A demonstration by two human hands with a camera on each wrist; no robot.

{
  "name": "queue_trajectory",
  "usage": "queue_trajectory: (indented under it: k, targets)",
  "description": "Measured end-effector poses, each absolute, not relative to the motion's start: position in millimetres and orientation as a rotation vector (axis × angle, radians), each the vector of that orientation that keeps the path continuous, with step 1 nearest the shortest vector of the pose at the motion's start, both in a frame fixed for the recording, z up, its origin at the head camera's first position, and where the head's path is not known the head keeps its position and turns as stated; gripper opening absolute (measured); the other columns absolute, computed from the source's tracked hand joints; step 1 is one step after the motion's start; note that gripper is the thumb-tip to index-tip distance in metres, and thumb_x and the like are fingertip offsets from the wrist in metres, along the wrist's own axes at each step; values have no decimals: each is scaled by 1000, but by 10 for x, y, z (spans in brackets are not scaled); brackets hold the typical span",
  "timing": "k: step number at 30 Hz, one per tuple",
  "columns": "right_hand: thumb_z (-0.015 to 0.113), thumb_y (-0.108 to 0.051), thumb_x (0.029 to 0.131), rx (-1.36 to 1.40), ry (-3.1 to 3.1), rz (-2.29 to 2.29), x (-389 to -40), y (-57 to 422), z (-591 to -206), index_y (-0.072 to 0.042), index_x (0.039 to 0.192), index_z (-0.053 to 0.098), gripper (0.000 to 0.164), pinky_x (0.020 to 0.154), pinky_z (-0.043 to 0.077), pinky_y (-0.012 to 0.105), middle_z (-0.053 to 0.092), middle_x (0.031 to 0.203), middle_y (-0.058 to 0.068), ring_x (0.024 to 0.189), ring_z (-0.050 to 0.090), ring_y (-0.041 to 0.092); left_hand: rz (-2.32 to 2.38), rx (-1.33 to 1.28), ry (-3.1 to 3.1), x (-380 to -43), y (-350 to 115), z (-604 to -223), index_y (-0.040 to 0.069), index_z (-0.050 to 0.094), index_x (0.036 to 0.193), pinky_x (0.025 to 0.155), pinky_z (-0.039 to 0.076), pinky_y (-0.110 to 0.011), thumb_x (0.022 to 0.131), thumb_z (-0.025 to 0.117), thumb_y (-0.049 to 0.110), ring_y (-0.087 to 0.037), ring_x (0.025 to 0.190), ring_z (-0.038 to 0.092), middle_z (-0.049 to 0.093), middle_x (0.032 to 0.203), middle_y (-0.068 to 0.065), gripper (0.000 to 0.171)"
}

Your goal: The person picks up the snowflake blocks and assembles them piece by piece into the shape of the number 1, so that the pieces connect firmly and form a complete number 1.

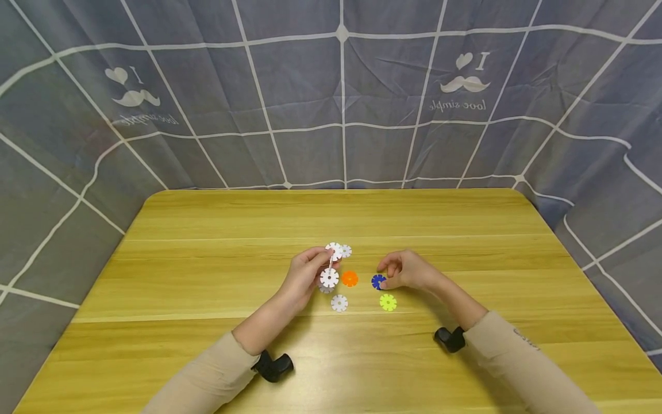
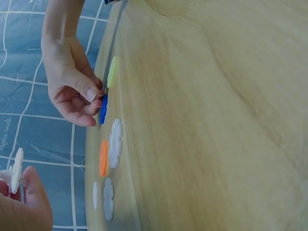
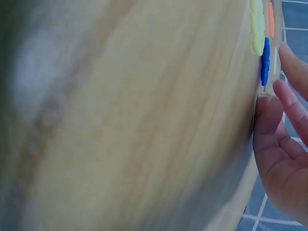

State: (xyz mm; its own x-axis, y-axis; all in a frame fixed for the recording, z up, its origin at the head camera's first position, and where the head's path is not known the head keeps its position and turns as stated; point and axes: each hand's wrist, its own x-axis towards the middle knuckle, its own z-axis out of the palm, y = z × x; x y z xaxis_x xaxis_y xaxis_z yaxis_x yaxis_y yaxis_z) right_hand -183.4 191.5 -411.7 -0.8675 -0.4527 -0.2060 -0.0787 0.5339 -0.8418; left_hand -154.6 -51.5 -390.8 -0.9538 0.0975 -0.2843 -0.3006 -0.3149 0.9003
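Between thumb and fingers, my left hand (image 1: 304, 275) pinches a joined piece of white notched plastic discs (image 1: 329, 278), held above the table. One disc in it stands edge-on between two that face up. Over on the right, my right hand (image 1: 412, 271) reaches down to a blue notched disc (image 1: 377, 280) lying flat, its thumb at the disc's edge. The right wrist view shows the fingertips beside the blue disc (image 3: 265, 62), not closed round it. An orange disc (image 1: 349, 279) lies between the hands. Just nearer than the blue one is a yellow-green disc (image 1: 388, 302).
Loose white discs lie on the wooden table (image 1: 207, 230): one in front of the left hand (image 1: 339, 303), another behind it, and one partly hidden under the held piece. A grey-blue checked curtain (image 1: 300, 92) hangs behind the table and along its sides.
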Motion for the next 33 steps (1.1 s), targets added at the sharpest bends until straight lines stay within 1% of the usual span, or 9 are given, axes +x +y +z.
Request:
queue_trajectory:
  k: [5,10,13,18,21,25,28,33]
  targets:
    - [81,-6,70,-461,2447,-1201,-1813,1873,-4148,3,96,64,32,55,37,22,49,69,3,63,43,16,2339,-266,1674,-1539,-508,-3906,0,64,89,60,52,-16,92,56,5,-10,69,64,67,79,-7,10]
    - [82,-7,69,-455,2496,-1132,-1801,1823,-4158,-1,89,63,28,57,35,25,45,67,1,62,41,15,2319,-265,1695,-1540,-500,-3909,0,64,90,60,51,-16,92,56,6,-12,72,65,67,79,-5,10]
    - [82,-7,69,-448,2516,-1106,-1796,1814,-4149,-3,84,61,27,59,35,27,44,67,1,63,40,16,2317,-256,1697,-1540,-495,-3917,0,63,89,59,51,-16,92,55,6,-12,72,65,66,78,-4,11]
    - [82,-7,70,-424,2529,-1086,-1782,1809,-4149,-3,76,59,24,60,35,27,43,67,0,64,40,15,2322,-258,1675,-1531,-486,-3921,2,62,86,60,51,-16,93,55,6,-11,70,64,66,76,-3,11]
    - [82,-7,70,-416,2557,-1066,-1773,1791,-4149,-3,79,59,25,60,35,27,43,68,1,64,40,15,2321,-255,1667,-1527,-478,-3923,1,62,88,61,51,-17,93,54,6,-12,70,65,66,76,-3,10]
    - [83,-12,69,-400,2626,-985,-1766,1751,-4124,-4,84,59,29,59,36,27,46,68,2,63,42,16,2316,-245,1664,-1520,-469,-3917,-2,61,92,62,51,-17,93,54,5,-12,70,65,66,77,-3,10]
    - [84,-16,69,-377,2655,-922,-1766,1725,-4102,-4,83,60,30,57,37,27,48,68,2,63,43,16,2317,-231,1661,-1515,-467,-3918,-2,61,93,61,51,-16,93,53,5,-11,70,64,66,77,-3,11]
    - [83,-14,70,-351,2649,-899,-1759,1702,-4076,-3,84,60,29,58,38,26,50,70,3,64,44,16,2330,-213,1652,-1518,-462,-3940,-1,61,90,62,52,-17,93,53,4,-10,69,64,66,77,-3,10]
